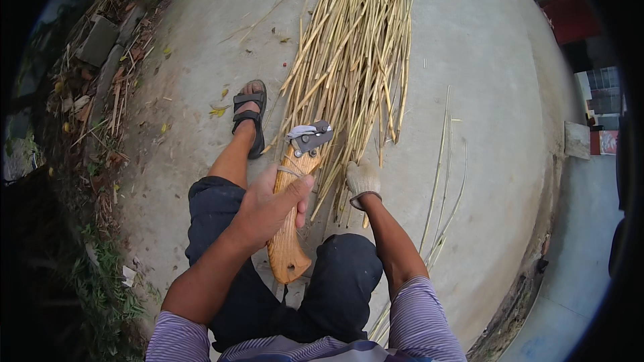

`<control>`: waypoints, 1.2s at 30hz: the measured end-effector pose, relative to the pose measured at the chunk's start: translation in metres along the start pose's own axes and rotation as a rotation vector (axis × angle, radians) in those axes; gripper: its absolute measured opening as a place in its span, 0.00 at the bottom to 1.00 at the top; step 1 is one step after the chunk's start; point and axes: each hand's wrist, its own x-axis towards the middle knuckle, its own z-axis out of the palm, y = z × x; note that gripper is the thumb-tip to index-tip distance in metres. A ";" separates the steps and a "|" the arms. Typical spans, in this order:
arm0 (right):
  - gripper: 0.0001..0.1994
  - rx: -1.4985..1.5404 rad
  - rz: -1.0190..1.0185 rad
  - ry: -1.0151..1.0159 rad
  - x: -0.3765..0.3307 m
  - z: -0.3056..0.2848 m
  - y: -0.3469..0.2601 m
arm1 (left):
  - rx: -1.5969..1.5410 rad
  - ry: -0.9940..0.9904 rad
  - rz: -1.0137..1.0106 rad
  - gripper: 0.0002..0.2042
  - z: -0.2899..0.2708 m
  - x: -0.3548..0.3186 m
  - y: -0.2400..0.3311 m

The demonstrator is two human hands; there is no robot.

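— Wooden, that handle: the left hand (268,209) is wrapped round the middle of a pale wooden-handled knife (295,204), fingers curled shut about the grip and the thumb laid along its top. Why so far up, do you think?

— My guess is control. The metal head of the tool points away from the body, toward the near ends of the bundle of dry yellow stalks (352,60), and a grip at mid-handle keeps it steady. The butt end hangs back between the knees.

— And the other hand?

— The right hand (363,181) wears a light knitted work glove and is pressed down on the near ends of the stalks, just right of the tool's head. Whether its fingers are closed on a stalk or only resting on them I cannot tell; the glove hides that. A glove on that side makes sense if the stalks are rough or splintery.

— Where does the bundle lie?

— On the concrete slab (483,94), fanning from the far edge toward the person, its near ends between the spread legs. A few loose stalks (446,174) lie apart toward the slab's right edge. The sandalled foot (249,115) rests flat just left of the bundle, likely bracing the seated pose. Weeds and rubble (94,94) run along the slab's left edge.
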 end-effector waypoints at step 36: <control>0.16 1.500 -0.007 -0.308 -0.238 -0.222 0.000 | 0.223 -0.061 0.100 0.11 0.014 -0.022 -0.043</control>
